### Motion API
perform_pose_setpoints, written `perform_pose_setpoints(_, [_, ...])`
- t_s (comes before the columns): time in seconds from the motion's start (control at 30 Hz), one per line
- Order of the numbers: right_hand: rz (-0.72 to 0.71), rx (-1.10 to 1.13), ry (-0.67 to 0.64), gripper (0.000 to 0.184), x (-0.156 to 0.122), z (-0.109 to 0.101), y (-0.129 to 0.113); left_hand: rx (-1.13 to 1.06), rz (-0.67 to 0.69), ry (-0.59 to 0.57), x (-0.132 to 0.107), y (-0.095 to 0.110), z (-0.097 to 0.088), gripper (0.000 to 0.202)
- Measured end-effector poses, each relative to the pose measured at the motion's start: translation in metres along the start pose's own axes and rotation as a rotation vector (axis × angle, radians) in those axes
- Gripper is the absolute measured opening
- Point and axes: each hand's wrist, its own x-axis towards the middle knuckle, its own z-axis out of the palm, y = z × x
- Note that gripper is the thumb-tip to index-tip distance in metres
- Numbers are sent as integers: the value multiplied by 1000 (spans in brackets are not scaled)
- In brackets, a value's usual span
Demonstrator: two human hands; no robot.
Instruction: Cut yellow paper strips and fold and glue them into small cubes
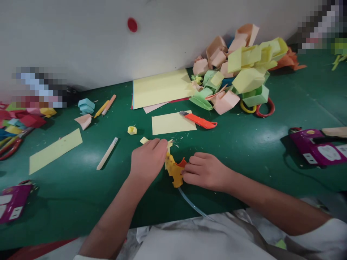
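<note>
Near the front middle of the green table, both my hands are closed around a small yellow-orange piece (175,171) with dark spots and an orange edge. My left hand (150,157) grips its upper end, where scraps of pale yellow paper (170,143) stick out. From the right, my right hand (204,170) pinches the piece's side; the fingertips are partly hidden. A clear thin tube (192,205) runs from below the piece toward my lap. Just beyond my hands, an orange utility knife (200,120) rests partly on a pale yellow paper rectangle (165,124).
Folded paper boxes (248,79) are heaped at the back right, with scissors (265,107) beneath. Stacked paper sheets (159,90) lie against the wall. Purple boxy devices (317,146) stand at both sides. A white stick (107,153) and a paper strip (56,150) lie left.
</note>
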Motion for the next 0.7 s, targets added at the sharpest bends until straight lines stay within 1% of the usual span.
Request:
perform_pose_setpoints(0.1, [6,5,9,20,0,1,-2,-131,-59,187,-3,-6,-3,22])
perform_pose_setpoints(0.13, [15,3,10,20,0,1,-1,-183,-77,225,-4,-7,-5,22])
perform_pose_setpoints(0.2, [33,0,8,21,0,1,-1,-271,-113,244,-5,-10,-8,24])
perform_pose_setpoints(0.23, [38,0,7,21,0,1,0,-305,-127,225,-6,-12,-10,24])
perform_pose_setpoints(0.3, [45,7,2,21,-1,2,1,-360,-126,142,-6,-15,-12,24])
perform_pose_setpoints(0.43, [65,27,-13,20,-4,5,1,-439,-80,-111,-4,-22,-14,18])
perform_pose_setpoints(0.5, [71,25,-10,20,-5,6,1,-461,-77,-192,-4,-23,-14,19])
perform_pose_setpoints(0.6, [69,21,6,20,-4,5,1,-487,-69,-225,-5,-21,-13,21])
perform_pose_setpoints(0.7, [69,26,-1,23,-3,3,1,-506,-82,-187,-5,-20,-13,23])
